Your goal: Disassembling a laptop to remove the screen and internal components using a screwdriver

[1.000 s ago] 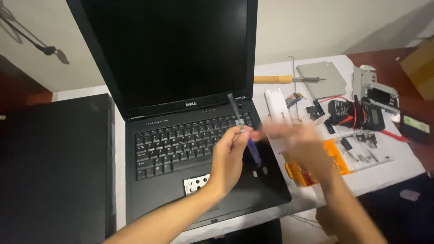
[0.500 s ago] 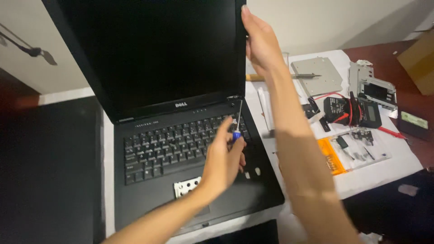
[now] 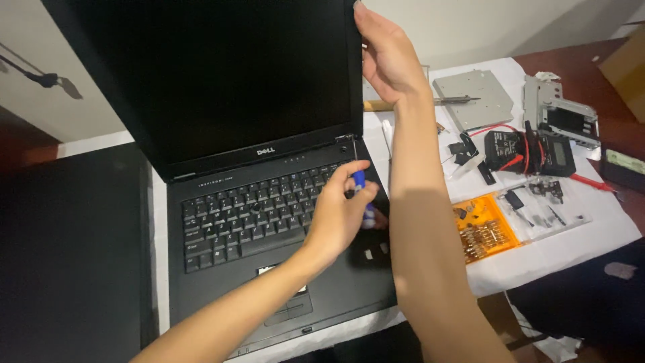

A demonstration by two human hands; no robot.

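On one laptop (image 3: 269, 222) (screen dark): two hands, left hand (image 3: 339, 215) gripping one screwdriver (image 3: 359, 181), right hand (image 3: 386, 57).

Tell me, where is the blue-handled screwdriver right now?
In the head view, the blue-handled screwdriver is in the left hand, over the laptop's right keyboard edge near the hinge.

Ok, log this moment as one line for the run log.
left hand: holds blue-handled screwdriver at hinge corner | right hand: grips right edge of laptop lid | lid: open, upright | keyboard: exposed
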